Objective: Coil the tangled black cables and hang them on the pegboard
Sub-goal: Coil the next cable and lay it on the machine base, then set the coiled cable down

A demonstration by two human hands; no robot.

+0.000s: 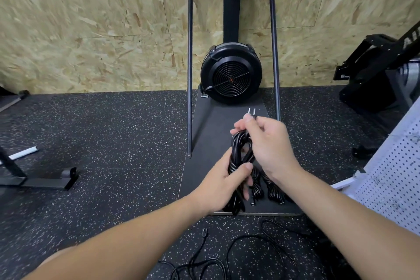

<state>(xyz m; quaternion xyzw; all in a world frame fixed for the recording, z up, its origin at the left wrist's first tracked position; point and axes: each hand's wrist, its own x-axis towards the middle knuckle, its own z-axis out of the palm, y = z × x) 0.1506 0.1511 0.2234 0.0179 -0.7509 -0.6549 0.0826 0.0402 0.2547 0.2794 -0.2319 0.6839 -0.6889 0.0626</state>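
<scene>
Cables (241, 157) in both hands; fan machine (230, 73) behind, pegboard (395, 179) beside.

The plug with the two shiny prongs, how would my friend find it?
Find the big round black fan by the wooden wall. Just below it, two hands hold a black cable bundle. The plug pokes from the right hand fingers, the only silver bit there.
</scene>
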